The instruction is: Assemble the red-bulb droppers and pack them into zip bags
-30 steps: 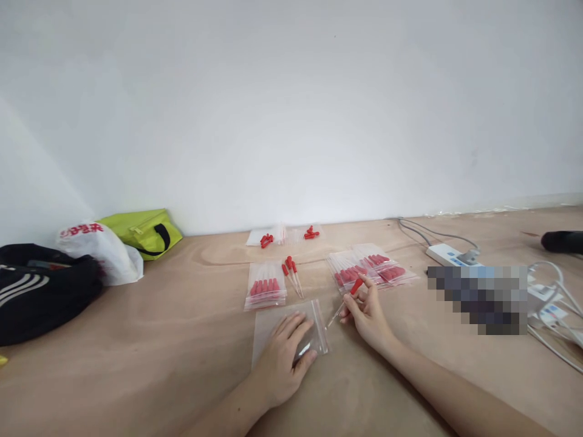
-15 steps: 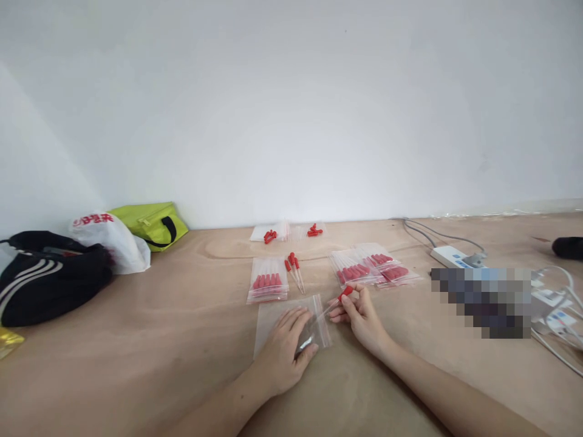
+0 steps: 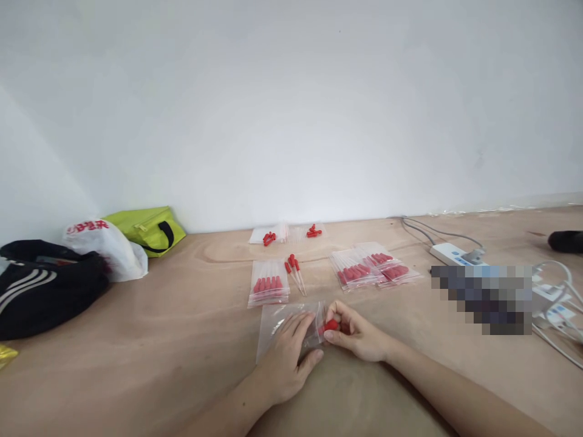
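Observation:
A clear zip-lock bag [image 3: 272, 318] lies flat on the table, its mouth toward the right. My left hand [image 3: 288, 358] rests across it with fingers stretched out, pressing it down. At the bag's mouth, my right hand [image 3: 357, 335] pinches a dropper by its red rubber bulb [image 3: 331, 325]. The dropper's tube points left into the bag, largely hidden by the plastic and my left hand. Just beyond the bag lie a few loose red-bulbed droppers [image 3: 295, 270]. To their left is a stack of bags filled with droppers [image 3: 268, 284].
More filled dropper bags [image 3: 353, 271] overlap at right of centre. Loose red bulbs [image 3: 314, 231] lie on bags near the wall. A power strip [image 3: 449, 254] with cables is on the right. A black bag [image 3: 50, 291], white plastic bag [image 3: 107, 249] and green bag [image 3: 146, 227] stand left.
My right hand has moved left and nearer to me, bringing the dropper's bulb to the bag's mouth as the tube slid in. My left hand has stayed on the bag.

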Tool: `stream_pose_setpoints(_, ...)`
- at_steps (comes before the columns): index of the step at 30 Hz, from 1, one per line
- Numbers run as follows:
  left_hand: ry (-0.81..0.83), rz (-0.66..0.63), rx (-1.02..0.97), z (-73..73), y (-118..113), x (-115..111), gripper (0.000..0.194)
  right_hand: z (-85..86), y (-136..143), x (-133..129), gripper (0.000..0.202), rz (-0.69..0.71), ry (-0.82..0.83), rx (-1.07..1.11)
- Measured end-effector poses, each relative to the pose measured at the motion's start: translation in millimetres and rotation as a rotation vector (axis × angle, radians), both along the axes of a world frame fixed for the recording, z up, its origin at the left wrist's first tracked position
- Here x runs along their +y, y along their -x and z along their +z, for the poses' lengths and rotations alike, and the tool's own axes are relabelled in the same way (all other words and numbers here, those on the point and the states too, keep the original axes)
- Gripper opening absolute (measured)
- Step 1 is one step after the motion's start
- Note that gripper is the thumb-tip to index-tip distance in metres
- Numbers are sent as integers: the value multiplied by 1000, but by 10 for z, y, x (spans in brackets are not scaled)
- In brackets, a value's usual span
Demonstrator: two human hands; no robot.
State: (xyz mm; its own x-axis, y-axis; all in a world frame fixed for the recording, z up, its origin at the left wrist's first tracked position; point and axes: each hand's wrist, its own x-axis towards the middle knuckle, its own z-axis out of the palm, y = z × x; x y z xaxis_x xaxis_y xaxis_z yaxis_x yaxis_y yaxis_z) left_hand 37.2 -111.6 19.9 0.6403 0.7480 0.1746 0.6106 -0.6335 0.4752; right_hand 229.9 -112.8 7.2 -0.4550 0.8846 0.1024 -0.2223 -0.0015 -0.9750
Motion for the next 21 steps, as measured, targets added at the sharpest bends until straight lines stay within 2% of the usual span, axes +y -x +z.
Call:
stream_pose_setpoints(2, 10, -16, 6, 8, 70, 48, 51, -10, -51, 27, 31, -2, 24, -28)
stream_pose_setpoints(5, 34, -54, 35, 48, 225, 159, 39, -21, -209, 78, 31, -40, 76, -91)
stream_pose_setpoints(8, 50, -111, 90, 97, 353, 235, 35, -17, -378, 111, 26, -65, 92, -168)
stream_pose_setpoints(10, 48, -125, 106, 118, 391, 243, 35, -1, -455, 118, 23, -34, 60, -236)
stream_pose_setpoints(15, 43, -111, 139, 144, 380, 209, 37, 25, -492, 121, 31, 66, -71, -323)
stream_pose_setpoints(21, 28, -102, 155, 149, 359, 213, 39, -79, -430, 164, 37, -102, -78, -361)
